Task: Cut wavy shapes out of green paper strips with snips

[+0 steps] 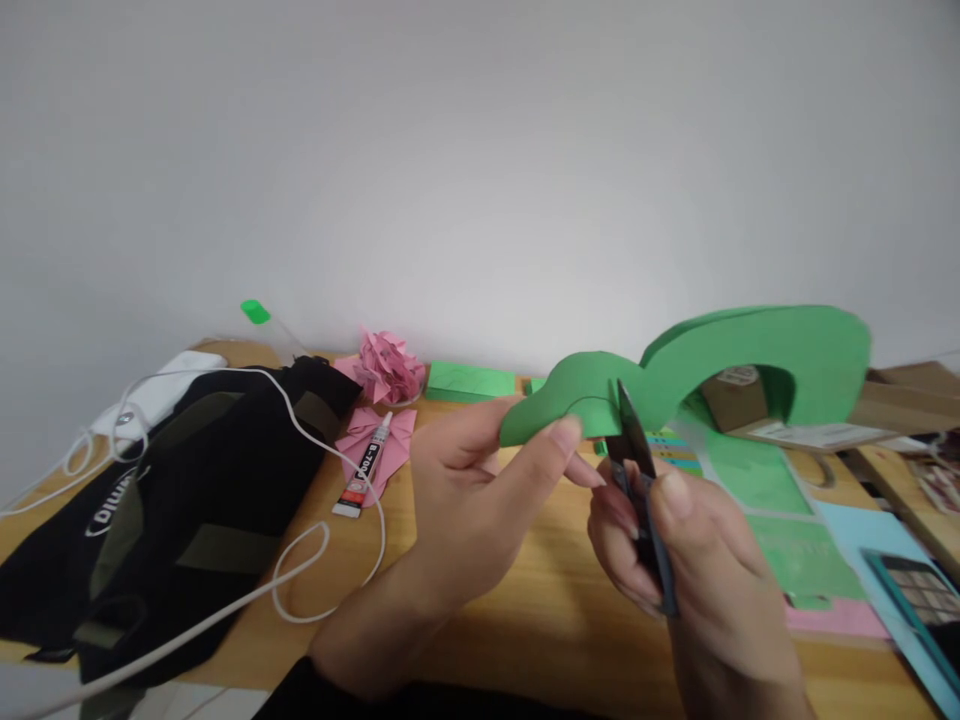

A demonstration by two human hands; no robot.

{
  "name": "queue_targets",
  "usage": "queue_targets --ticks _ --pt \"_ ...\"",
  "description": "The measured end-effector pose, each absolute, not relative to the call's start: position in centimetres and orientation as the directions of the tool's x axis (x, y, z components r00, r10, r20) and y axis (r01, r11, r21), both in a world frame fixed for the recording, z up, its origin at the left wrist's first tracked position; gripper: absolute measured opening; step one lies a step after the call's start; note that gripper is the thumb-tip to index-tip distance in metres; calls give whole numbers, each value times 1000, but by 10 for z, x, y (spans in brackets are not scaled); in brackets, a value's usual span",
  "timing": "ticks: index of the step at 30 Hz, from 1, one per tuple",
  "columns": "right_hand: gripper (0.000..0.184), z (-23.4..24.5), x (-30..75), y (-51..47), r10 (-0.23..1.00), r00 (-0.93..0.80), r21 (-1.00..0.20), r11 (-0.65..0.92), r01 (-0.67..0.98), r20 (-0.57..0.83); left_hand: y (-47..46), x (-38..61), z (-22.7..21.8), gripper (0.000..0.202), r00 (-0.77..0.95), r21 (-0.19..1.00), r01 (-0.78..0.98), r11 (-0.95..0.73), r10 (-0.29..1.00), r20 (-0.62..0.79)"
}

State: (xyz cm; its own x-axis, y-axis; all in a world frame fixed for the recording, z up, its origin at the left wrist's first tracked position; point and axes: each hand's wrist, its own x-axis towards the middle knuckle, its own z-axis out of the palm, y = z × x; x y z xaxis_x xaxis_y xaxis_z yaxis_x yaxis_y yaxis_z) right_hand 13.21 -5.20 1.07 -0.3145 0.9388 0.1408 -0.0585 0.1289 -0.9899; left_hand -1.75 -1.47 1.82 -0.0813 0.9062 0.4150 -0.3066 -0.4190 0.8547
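A curved strip of green paper (757,335), layered along its right part, is held up over the table. My left hand (487,480) pinches its left end between thumb and fingers. A drawn curved line shows on the paper near that thumb. My right hand (690,540) is closed round the dark handles of a pair of scissors (637,450). The scissor blades point up and meet the paper's lower edge, just right of my left fingertips; one blade lies in front of the paper. How far the blades are apart is hard to see.
On the left lie a black bag (225,500), a white cable (330,440) and a glue tube (364,465) on folded pink paper (401,430). A pink paper flower (390,368) and green paper (471,382) sit by the wall. Cardboard (907,405) and a calculator-like device (919,600) are at right.
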Motion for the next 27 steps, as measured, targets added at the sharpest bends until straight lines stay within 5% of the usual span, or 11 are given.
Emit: queue_targets --ticks 27 --pt "51 16 136 -51 940 -323 -993 114 -18 114 -13 -20 19 21 -67 863 -334 -380 922 380"
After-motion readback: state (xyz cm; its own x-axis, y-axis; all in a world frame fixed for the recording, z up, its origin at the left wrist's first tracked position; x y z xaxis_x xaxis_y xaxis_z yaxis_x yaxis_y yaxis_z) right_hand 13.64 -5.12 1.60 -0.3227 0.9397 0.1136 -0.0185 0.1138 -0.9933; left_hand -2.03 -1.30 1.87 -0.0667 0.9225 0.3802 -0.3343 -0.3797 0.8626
